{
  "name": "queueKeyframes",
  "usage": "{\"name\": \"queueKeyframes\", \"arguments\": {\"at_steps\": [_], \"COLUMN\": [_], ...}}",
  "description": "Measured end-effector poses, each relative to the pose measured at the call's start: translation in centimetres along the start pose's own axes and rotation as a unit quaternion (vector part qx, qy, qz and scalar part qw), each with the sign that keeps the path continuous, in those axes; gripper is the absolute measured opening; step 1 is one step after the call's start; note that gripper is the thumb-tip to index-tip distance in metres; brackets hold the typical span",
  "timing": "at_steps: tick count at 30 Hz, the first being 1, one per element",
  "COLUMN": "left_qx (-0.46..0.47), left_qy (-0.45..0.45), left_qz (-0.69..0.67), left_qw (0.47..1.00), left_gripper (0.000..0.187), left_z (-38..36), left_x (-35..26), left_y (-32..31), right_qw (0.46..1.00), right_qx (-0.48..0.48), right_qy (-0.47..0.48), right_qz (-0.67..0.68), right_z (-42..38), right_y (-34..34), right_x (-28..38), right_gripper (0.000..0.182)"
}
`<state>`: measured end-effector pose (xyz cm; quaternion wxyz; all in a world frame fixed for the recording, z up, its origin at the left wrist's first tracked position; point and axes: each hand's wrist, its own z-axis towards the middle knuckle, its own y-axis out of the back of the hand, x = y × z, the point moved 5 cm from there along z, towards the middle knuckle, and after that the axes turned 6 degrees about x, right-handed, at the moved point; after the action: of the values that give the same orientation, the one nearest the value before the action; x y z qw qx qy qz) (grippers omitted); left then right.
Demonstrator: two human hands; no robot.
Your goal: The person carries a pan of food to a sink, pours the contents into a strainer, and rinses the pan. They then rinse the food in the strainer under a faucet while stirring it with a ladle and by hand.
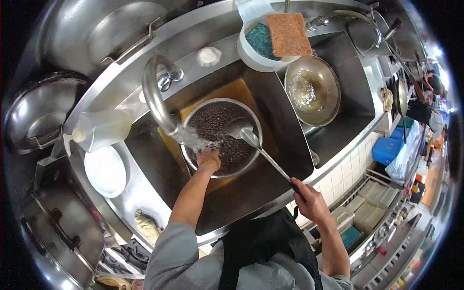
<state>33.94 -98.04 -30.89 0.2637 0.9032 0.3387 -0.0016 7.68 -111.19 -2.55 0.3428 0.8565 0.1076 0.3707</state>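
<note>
A round metal bowl (257, 126) holding water and many small dark pieces sits in the left sink basin. Water runs from the curved faucet (157, 99) into its left side. My left hand (208, 160) reaches over the near-left rim, its fingertips hidden in the water and dark pieces. In my right hand (311, 203), right of the sink's front edge, is the dark handle of a metal ladle (273, 162). The ladle's head rests inside the bowl among the pieces, right of my left hand.
A wok (333, 92) with water stands in the right basin. Behind the basins is a white tub (245, 53) with scouring pads (289, 35). A plastic pump bottle (104, 129) and white plate (105, 171) are at left. Blue containers (386, 150) stand at right.
</note>
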Motion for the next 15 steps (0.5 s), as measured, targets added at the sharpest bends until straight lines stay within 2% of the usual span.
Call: {"name": "queueKeyframes", "arguments": {"at_steps": [3, 5, 6, 8, 9, 10, 12, 13, 14, 15], "left_qx": [0.033, -0.035, -0.035, -0.074, -0.144, -0.212, -0.164, -0.187, -0.189, -0.123], "left_qy": [-0.01, -0.029, -0.029, -0.025, -0.057, -0.09, -0.08, -0.097, -0.095, -0.082], "left_qz": [0.049, -0.036, -0.035, -0.148, -0.169, -0.192, -0.336, -0.424, -0.423, -0.562], "left_qw": [0.998, 0.998, 0.998, 0.986, 0.973, 0.954, 0.924, 0.881, 0.881, 0.814], "left_gripper": [0.043, 0.036, 0.036, 0.033, 0.034, 0.034, 0.033, 0.029, 0.029, 0.029], "left_z": [1.1, 1.3, 1.1, -1.3, 0.1, 1.6, 3.4, 3.1, 2.8, 2.5], "left_x": [0.8, 1.2, 2.0, 1.7, 2.1, 2.8, 4.0, 4.1, 4.2, 4.6], "left_y": [-1.3, -0.8, -0.9, 2.8, 2.2, 1.6, 1.2, 1.6, 1.8, 0.9], "right_qw": [0.998, 0.998, 0.998, 0.998, 0.997, 0.999, 0.993, 0.988, 0.977, 0.961], "right_qx": [0.015, 0.022, 0.03, 0.004, -0.021, -0.011, -0.086, -0.123, -0.17, -0.19], "right_qy": [0.041, 0.036, 0.031, 0.049, 0.066, 0.028, 0.046, 0.008, 0.017, -0.014], "right_qz": [-0.044, -0.043, -0.044, -0.029, -0.016, 0.02, 0.073, 0.091, 0.125, 0.2], "right_z": [0.6, 0.3, 0.2, -0.2, -0.8, -1.2, -2.2, -2.8, -3.1, -3.4], "right_y": [-0.3, -0.2, -0.2, 0.1, 0.9, 1.4, 1.9, 2.3, 2.7, 2.7], "right_x": [1.1, 1.0, 0.9, 0.9, 0.9, 0.5, -0.9, -1.5, -2.1, -4.0], "right_gripper": [0.048, 0.047, 0.046, 0.045, 0.044, 0.045, 0.046, 0.044, 0.038, 0.039]}}
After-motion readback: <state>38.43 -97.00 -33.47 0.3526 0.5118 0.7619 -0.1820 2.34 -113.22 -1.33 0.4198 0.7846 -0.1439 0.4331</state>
